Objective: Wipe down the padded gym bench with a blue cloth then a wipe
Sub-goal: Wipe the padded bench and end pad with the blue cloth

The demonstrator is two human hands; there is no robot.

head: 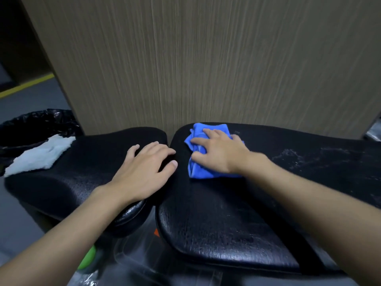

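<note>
— Where is the blue cloth (199, 172)?
— It is on the bench (268, 203), bunched up on the right pad (216, 234), near that pad's far edge and close to the gap between the two pads. The person's right hand (218, 153) lies on top of it.
— Does the hand grip it?
— No, it presses. The palm is down and the fingers are spread fairly straight across the cloth.
— And the other hand?
— The left hand (144, 170) rests palm down on the left pad (61, 182), at that pad's right edge beside the gap. Its fingers are spread and a little bent, and it holds nothing.
— The wipe?
— A crumpled white wipe (41, 155) lies at the far left corner of the left pad, well apart from both hands.
— Any marks on the padding?
— Pale, wet-looking streaks (299, 157) cross the right pad to the right of the cloth.
— What stands around the bench?
— A bin (37, 124) lined with a black bag sits just beyond the left pad's far left corner. A wood-grain wall (206, 58) rises behind the far edge. Below the near edge is something green (87, 259), too blurred to identify.
</note>
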